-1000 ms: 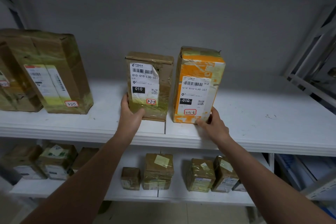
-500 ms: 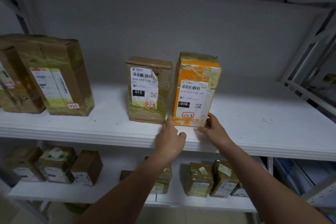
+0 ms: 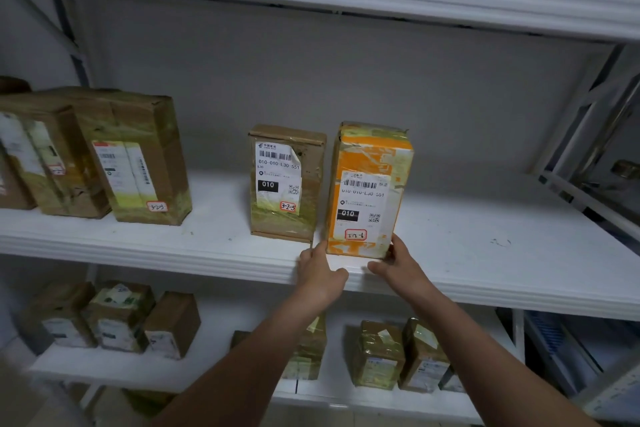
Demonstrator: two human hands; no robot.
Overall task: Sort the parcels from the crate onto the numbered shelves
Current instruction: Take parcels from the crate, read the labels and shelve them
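Nearest, the left hand (image 3: 320, 276) lays fairly straight fingers against the lower left corner of the orange parcel (image 3: 369, 191), thumb spread along the shelf lip. The right hand (image 3: 398, 265) curls its fingers round the lower right corner, so the box is braced low from both sides. It stands upright near the front edge of the middle shelf (image 3: 485, 253), just beside a brown parcel (image 3: 285, 184) tagged 3-2-5; I cannot tell whether they touch. The orange box looks like stiff taped cardboard, probably light for its size, and the glossy tape may be slick. Tall and narrow, it could tip, so a hold on the two side faces, low or at mid-height, seems safest. On this shelf I count one orange box, one brown one beside it, and at least two larger brown parcels (image 3: 138, 156) well apart to the left. On the lower shelf (image 3: 104, 371) three small parcels stand at left and at least two at right, with others hidden behind the forearms.
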